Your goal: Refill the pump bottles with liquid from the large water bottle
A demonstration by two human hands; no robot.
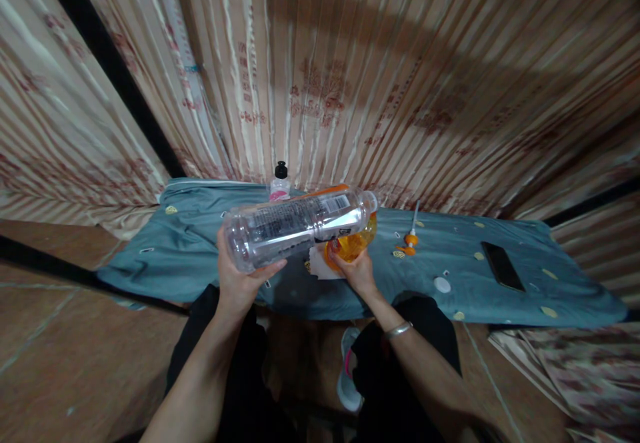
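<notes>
A large clear plastic bottle (300, 223) with a dark printed label lies tilted in the air, its open neck pointing right and slightly up. My left hand (245, 273) is wrapped round its base end. Beneath and behind the neck, my right hand (356, 269) grips a smaller bottle of orange-yellow liquid (356, 239). The clear bottle's neck overlaps the top of that bottle, and whether they touch cannot be told. A white piece of paper (323, 266) lies beside my right hand. To the right, an orange pump head (410, 243) with a clear tube rests on the cloth.
A blue-green cloth (190, 249) covers the low surface. On it are a white round cap (442, 285) and a dark phone (503, 266) at right. A small bottle with a black top (280, 183) stands at the back, before patterned curtains (320, 83).
</notes>
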